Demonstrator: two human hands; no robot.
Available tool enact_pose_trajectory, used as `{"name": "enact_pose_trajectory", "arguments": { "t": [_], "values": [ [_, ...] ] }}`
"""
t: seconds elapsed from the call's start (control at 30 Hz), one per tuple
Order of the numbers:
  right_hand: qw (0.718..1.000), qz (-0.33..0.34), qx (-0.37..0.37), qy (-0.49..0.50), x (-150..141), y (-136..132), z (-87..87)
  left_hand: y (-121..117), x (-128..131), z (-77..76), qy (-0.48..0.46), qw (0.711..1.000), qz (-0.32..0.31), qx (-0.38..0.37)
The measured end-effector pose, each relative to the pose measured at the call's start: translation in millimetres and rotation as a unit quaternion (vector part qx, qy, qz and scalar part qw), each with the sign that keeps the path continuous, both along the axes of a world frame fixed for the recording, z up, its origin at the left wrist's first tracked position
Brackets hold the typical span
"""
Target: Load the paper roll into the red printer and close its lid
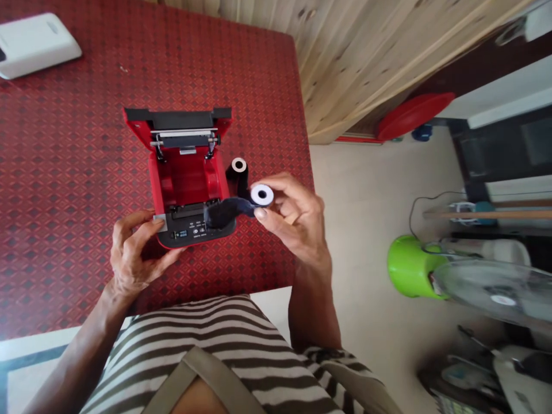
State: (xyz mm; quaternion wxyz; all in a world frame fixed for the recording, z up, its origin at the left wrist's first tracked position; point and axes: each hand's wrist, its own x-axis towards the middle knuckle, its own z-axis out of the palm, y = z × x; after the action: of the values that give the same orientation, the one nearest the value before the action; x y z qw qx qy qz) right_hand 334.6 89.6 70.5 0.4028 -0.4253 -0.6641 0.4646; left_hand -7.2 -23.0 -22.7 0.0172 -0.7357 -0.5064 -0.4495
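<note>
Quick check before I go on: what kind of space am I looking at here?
Probably a room in a home, perhaps doubling as a small workspace: a patterned red tablecloth under the open red printer, a bright green bucket on the floor, and what looks like a fan beside it.

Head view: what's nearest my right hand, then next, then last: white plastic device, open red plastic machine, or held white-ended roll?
1. White-ended roll: in the right hand's fingers.
2. Open red machine: left of it.
3. White device: far upper left.
</note>
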Motion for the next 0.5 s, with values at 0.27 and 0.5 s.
{"name": "enact_pose_trajectory", "arguments": {
  "t": [0.27,0.5],
  "values": [
    [0.992,-0.051,0.057,-0.102,-14.6,-32.5,-76.6,0.8,-1.0,-2.5,0.017,1.0,0.015,0.007],
    [0.984,-0.006,0.091,-0.151,-7.9,-30.5,-82.8,-2.9,-6.0,-3.2,0.012,1.0,0.013,-0.02]
  ]
}}
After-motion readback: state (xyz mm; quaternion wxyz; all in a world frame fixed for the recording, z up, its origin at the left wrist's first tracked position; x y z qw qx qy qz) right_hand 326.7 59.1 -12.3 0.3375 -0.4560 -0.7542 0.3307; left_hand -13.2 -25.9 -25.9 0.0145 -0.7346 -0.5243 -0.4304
